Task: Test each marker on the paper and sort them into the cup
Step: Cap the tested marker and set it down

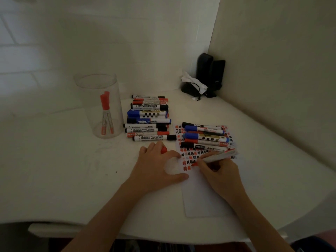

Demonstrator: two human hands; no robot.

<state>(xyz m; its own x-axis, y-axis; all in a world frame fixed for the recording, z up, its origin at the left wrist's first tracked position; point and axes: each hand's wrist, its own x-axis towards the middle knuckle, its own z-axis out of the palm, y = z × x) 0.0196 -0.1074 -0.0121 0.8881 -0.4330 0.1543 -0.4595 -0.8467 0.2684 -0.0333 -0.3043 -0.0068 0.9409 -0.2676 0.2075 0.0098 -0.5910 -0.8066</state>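
My right hand (218, 171) grips an uncapped red marker (220, 156), its tip touching the white paper (201, 195) among rows of red, black and blue test marks. My left hand (156, 166) rests at the paper's left edge and holds the red cap (164, 150) between its fingers. Several markers (205, 138) lie across the top of the paper. A bigger pile of markers (149, 118) lies to the left of it. The clear plastic cup (99, 104) stands upright at the far left with two red markers (106, 113) inside.
The white table (63, 179) sits in a corner, with walls behind and to the right. A black speaker (209, 73) and a black holder with white crumpled tissue (192, 84) stand in that corner. The table's front edge runs just under my forearms.
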